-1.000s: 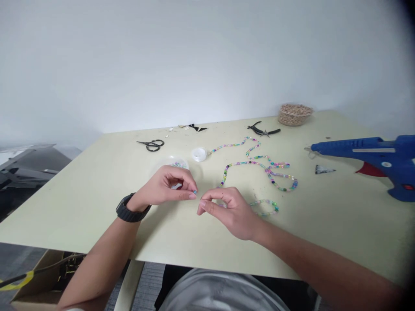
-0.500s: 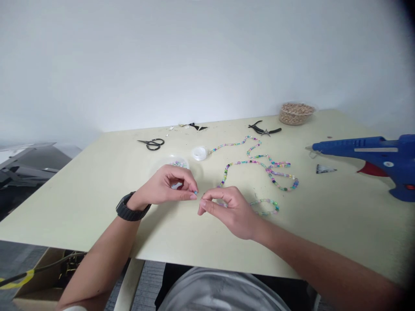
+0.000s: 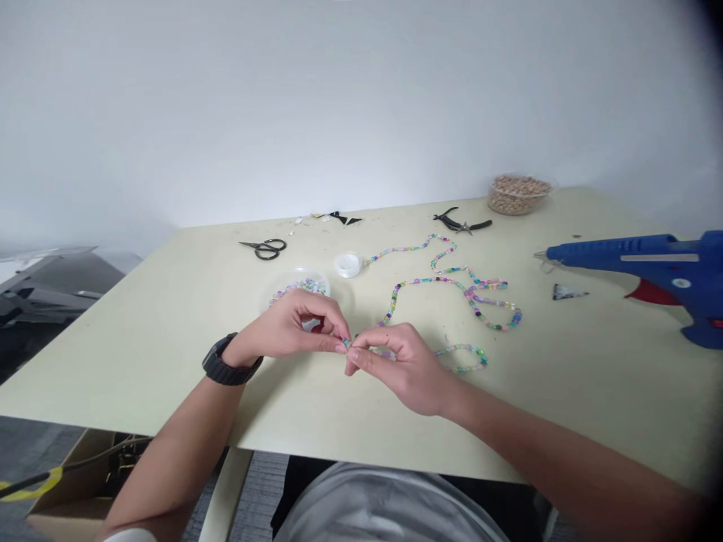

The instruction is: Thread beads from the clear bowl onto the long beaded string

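Note:
My left hand [image 3: 302,324], with a black watch on its wrist, pinches a small blue bead [image 3: 346,342] between thumb and forefinger. Fingertip to fingertip with it, my right hand [image 3: 404,365] is closed in a pinch at the end of the bead string; the thread itself is too thin to make out. The multicoloured bead string [image 3: 421,282] winds over the table behind and beside my right hand. A clear bowl of loose beads [image 3: 324,283] stands behind my left hand, partly hidden by it. A white spool [image 3: 349,264] lies at the string's far end.
Black scissors [image 3: 265,248] lie back left, black pliers [image 3: 460,223] back right, near a tub of tan pellets [image 3: 518,196]. A blue glue gun [image 3: 626,256] rests at the right beside a dark triangular scrap [image 3: 568,292]. Black scraps [image 3: 342,218] lie along the table's back edge.
My left hand has moved slightly right, bringing the blue bead up against my right fingertips. More of the bead bowl shows. My right hand has stayed almost in place.

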Demonstrator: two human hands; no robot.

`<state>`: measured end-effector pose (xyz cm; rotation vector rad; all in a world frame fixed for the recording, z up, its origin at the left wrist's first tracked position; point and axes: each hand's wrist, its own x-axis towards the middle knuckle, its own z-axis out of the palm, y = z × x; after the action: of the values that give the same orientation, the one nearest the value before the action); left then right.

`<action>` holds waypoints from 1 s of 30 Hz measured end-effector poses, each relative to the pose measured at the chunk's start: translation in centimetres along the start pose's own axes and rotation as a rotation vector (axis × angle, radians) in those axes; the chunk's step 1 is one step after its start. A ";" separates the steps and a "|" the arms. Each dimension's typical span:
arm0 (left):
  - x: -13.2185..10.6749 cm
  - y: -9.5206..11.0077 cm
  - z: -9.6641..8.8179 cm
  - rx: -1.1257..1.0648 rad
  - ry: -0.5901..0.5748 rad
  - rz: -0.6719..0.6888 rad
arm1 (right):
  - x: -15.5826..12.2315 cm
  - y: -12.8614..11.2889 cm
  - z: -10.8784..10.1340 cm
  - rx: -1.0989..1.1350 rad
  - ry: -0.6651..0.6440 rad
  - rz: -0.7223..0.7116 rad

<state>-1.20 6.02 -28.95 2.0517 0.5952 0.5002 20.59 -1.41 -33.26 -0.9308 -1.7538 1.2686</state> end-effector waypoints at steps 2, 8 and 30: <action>0.1 0.0 0.0 0.014 -0.008 0.005 | 0.0 0.0 0.0 0.003 0.002 0.003; 0.1 -0.1 0.1 0.037 -0.047 0.015 | 0.0 -0.1 0.1 0.006 -0.010 0.018; -1.1 -0.3 -2.5 0.181 0.452 -0.083 | 0.0 0.4 0.3 0.027 0.117 0.067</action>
<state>-3.58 7.19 -28.08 2.0808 1.0202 0.8998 20.40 -1.38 -33.71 -1.0345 -1.6234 1.2513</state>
